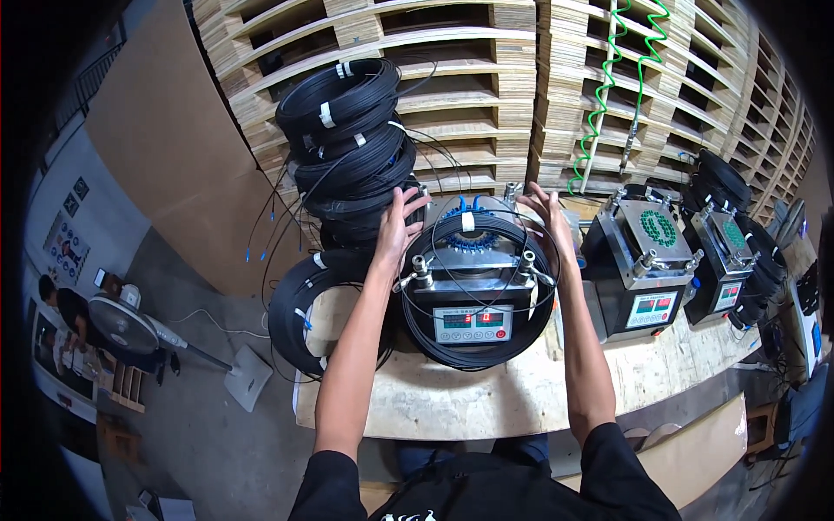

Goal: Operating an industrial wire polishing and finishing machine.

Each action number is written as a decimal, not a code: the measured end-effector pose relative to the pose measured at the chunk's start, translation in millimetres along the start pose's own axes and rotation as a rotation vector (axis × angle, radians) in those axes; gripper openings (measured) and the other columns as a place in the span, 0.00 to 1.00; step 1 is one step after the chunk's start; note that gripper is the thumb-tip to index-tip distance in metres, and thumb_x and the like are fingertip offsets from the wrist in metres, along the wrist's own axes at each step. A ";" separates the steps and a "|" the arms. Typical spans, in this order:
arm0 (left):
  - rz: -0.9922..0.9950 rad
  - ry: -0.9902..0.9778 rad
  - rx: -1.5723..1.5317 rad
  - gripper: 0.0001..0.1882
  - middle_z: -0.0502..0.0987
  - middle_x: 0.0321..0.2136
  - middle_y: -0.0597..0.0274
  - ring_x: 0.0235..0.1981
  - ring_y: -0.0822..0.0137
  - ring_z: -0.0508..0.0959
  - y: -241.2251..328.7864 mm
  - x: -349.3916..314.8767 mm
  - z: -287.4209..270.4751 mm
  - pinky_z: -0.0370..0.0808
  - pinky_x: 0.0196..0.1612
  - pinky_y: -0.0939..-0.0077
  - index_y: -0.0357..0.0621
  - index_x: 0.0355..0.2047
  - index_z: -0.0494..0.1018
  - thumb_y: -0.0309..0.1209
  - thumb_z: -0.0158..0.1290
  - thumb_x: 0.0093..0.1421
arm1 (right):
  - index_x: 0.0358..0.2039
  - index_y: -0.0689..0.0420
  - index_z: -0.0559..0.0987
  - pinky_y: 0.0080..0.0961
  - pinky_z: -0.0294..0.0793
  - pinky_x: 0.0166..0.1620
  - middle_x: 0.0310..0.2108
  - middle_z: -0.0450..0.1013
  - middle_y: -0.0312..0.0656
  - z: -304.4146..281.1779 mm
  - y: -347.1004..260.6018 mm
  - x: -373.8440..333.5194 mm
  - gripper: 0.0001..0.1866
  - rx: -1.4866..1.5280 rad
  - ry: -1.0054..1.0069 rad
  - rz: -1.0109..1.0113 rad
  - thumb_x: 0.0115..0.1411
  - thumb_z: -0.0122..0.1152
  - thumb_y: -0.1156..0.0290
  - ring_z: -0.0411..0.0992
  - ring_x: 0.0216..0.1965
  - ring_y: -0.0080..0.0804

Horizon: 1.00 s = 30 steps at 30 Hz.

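A coil of black cable (473,358) hangs around the front of a polishing-type machine (434,288) with a metal top and a lit red-digit panel (473,325). A white tie (468,222) binds the top of the coil. Blue connectors (469,245) sit in a ring on the machine's top. My left hand (398,227) is at the machine's upper left, fingers spread, beside the coil and the stacked cables. Opposite it, my right hand (552,217) is raised at the upper right corner, fingers apart, close to the coil's edge. Neither hand visibly grips anything.
Stacked black cable coils (356,143) rise at the back left; another coil (287,317) lies below them. Two similar machines (638,260) (719,260) stand to the right on the wooden table (417,408). Pallets (512,113) line the back, with green spiral hoses (599,104) hanging before them.
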<state>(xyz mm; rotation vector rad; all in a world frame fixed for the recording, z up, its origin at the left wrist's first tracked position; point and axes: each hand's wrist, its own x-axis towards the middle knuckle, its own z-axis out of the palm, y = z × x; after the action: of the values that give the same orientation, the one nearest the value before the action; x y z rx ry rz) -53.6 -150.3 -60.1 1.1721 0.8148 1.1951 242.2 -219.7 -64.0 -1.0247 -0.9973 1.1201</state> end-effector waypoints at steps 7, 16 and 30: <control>-0.044 0.085 0.086 0.41 0.81 0.47 0.50 0.43 0.58 0.81 7.7 -11.0 5.9 0.78 0.47 0.67 0.39 0.62 0.67 0.64 0.29 0.70 | 0.68 0.49 0.67 0.25 0.69 0.46 0.49 0.78 0.38 -0.9 0.1 0.2 0.42 -0.069 -0.067 0.047 0.69 0.30 0.31 0.71 0.41 0.27; 0.022 0.088 0.034 0.41 0.77 0.53 0.45 0.49 0.50 0.79 -6.3 -5.3 -0.4 0.75 0.57 0.62 0.38 0.67 0.59 0.62 0.31 0.71 | 0.66 0.49 0.70 0.16 0.66 0.35 0.48 0.79 0.38 11.1 -12.8 12.9 0.41 -0.123 -0.125 0.053 0.69 0.29 0.32 0.68 0.33 0.22; -0.020 0.134 0.004 0.42 0.80 0.42 0.49 0.36 0.63 0.81 -3.8 -6.4 0.2 0.78 0.41 0.72 0.38 0.67 0.58 0.63 0.34 0.70 | 0.63 0.52 0.73 0.20 0.66 0.39 0.39 0.80 0.38 10.6 -0.4 10.6 0.44 -0.082 -0.045 -0.017 0.68 0.26 0.30 0.68 0.34 0.23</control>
<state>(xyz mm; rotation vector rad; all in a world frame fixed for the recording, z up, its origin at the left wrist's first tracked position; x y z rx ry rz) -53.9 -156.3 -64.4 1.0936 0.9277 1.2664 233.7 -208.0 -60.2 -1.0581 -1.0934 1.0998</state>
